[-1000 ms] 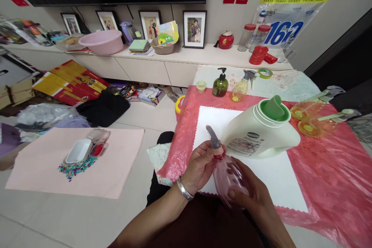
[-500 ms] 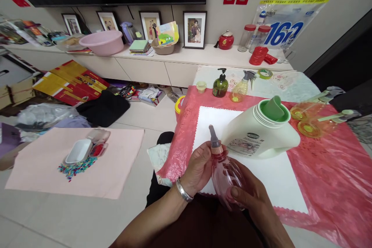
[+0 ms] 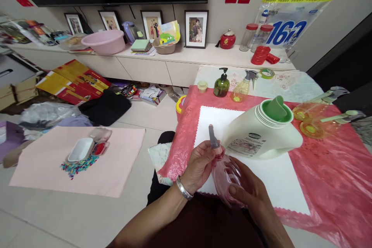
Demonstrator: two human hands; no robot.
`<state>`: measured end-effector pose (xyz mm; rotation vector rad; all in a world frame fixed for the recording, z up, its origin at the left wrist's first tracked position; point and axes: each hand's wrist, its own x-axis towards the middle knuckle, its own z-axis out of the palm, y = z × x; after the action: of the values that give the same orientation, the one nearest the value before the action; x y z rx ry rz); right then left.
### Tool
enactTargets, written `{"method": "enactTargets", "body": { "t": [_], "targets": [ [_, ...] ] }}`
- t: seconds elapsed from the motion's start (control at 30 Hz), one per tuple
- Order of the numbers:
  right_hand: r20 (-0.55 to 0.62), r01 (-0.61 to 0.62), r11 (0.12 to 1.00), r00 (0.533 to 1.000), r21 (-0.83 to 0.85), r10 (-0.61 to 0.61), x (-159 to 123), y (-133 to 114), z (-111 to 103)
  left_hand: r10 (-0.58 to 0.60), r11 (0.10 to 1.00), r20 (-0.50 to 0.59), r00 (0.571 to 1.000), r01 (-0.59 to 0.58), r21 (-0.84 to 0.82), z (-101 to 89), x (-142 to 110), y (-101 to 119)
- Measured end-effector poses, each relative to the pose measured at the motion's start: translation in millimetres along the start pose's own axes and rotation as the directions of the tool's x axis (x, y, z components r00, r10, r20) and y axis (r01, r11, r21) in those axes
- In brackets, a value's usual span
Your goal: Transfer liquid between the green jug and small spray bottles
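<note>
In front of my lap I hold a clear pink spray bottle [image 3: 221, 176], tilted, with a grey spray head [image 3: 214, 136] at its top. The thumb and fingers of my left hand [image 3: 200, 164] are closed round the pink collar just under that head. My right hand [image 3: 251, 188] wraps the bottle's body from the right, thumb on the near side. Just beyond stands a large pale-green jug [image 3: 244, 143] with a green scoop-like piece [image 3: 274, 109] in its open mouth.
The jug stands on a white sheet [image 3: 290, 190] over a red plastic cover [image 3: 343, 178]. Behind are a green pump bottle [image 3: 221, 86], an amber spray bottle [image 3: 240, 92] and a small cup [image 3: 202, 86]. More amber spray bottles [image 3: 312, 128] lie at right. Left, a pink mat [image 3: 116, 170] holds colourful bits [image 3: 77, 167].
My left thumb and fingers have shifted slightly at the collar, and the spray head has turned a little. My right hand keeps its hold on the body. The view has drifted slightly.
</note>
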<state>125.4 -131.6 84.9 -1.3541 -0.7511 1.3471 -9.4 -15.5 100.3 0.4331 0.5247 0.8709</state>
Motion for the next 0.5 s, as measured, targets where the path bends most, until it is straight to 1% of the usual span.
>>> {"method": "enactTargets", "body": {
  "t": [0.1, 0.3, 0.5],
  "targets": [
    [0.003, 0.001, 1.0, 1.0, 0.019, -0.001, 0.1, 0.2, -0.2, 0.007, 1.0, -0.003, 1.0, -0.007, -0.005, -2.4, 0.5, -1.2],
    [0.014, -0.001, 0.999, 1.0, 0.038, 0.001, 2.0, 1.2, -0.7, 0.039, 0.999, 0.057, 0.998, -0.04, 0.025, -5.2, -0.1, -2.5],
    [0.024, 0.0, 1.0, 1.0, 0.03, -0.001, 3.9, 1.4, -0.7, 0.071, 0.997, 0.018, 0.997, -0.071, 0.012, 0.0, -2.1, -4.4]
  ]
}}
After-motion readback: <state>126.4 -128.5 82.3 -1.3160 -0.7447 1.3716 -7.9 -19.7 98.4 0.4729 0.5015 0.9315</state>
